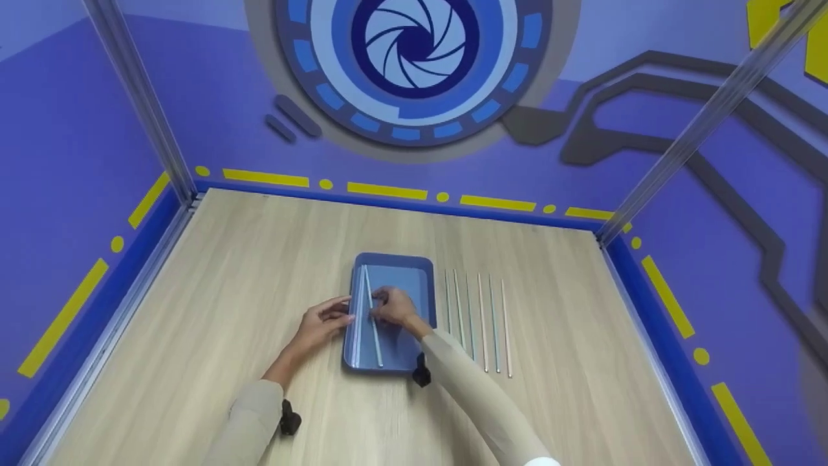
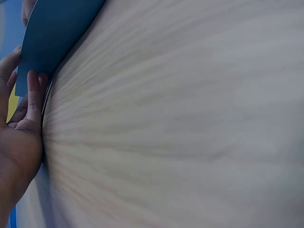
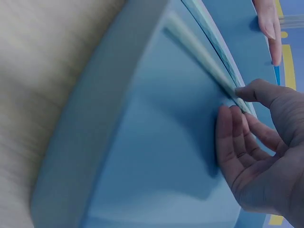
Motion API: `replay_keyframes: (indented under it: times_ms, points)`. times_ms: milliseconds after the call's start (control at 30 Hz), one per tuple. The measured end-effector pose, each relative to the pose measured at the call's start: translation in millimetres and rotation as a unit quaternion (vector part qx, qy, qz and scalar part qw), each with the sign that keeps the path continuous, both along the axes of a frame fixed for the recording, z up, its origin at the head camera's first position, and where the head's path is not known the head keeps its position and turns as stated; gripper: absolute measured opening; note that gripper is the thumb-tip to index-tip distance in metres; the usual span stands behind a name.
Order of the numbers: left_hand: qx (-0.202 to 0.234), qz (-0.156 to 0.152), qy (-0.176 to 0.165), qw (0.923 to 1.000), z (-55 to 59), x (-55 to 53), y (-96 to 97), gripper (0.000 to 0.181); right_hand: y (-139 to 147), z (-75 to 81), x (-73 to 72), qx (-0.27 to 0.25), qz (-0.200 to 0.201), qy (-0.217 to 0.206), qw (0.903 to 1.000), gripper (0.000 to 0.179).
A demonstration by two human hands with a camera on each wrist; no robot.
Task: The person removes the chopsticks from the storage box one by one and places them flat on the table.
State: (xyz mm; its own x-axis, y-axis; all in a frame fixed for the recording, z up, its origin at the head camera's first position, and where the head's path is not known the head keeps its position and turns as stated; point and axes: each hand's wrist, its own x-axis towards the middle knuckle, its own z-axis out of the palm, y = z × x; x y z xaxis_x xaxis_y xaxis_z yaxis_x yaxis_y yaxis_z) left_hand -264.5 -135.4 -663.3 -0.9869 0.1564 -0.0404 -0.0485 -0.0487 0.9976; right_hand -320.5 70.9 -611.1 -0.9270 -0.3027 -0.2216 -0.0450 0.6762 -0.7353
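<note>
A pale stick is held inside a blue tray by the right hand.
In the head view, the stick is pinched between thumb and fingertips and is slanted over the tray's floor; beside it, at least one other stick is laid along the left wall. The left hand is placed outside that wall, its fingers loosely extended and rested against it. Six slender sticks are lined up right of the tray on the wooden table. In the left wrist view, the left fingers are shown at the tray's outer side. In the right wrist view, the pinch is seen close up.
</note>
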Motion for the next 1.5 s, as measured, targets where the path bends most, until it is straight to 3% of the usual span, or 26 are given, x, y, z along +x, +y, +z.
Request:
replay_keyframes:
  times_ms: [133, 467, 800, 1033, 1267, 1500]
  points:
    - [0.002, -0.002, 0.003, 1.0000, -1.1, 0.1, 1.0, 0.055, 8.7, -1.0, 1.0, 0.021, 0.002, 0.021, 0.9996, 0.039]
    - [-0.032, 0.013, 0.012, 0.9993, -1.5, -0.3, 0.7, 0.052, 27.5, -7.4, 1.2, 0.007, 0.048, 0.067, 0.9965, 0.025]
    - [-0.006, 0.012, 0.033, 0.9994, -3.6, 0.3, -0.2, 0.053, 38.7, 0.2, 1.1, -0.013, 0.077, 0.090, 0.9928, 0.024]
    - [-0.008, 0.008, 0.028, 0.9995, -3.1, -0.9, 0.7, 0.054, 53.2, 13.8, -3.5, -0.028, 0.094, 0.038, 0.9945, 0.027]
    - [-0.004, 0.010, 0.020, 0.9997, -3.7, 0.8, 2.2, 0.053, 63.9, 19.1, -7.9, -0.078, 0.106, 0.019, 0.9911, 0.037]
    - [0.003, 0.015, 0.007, 0.9999, -0.3, 1.5, 1.9, 0.053, 68.6, 19.4, -4.1, -0.127, 0.081, -0.039, 0.9878, 0.046]
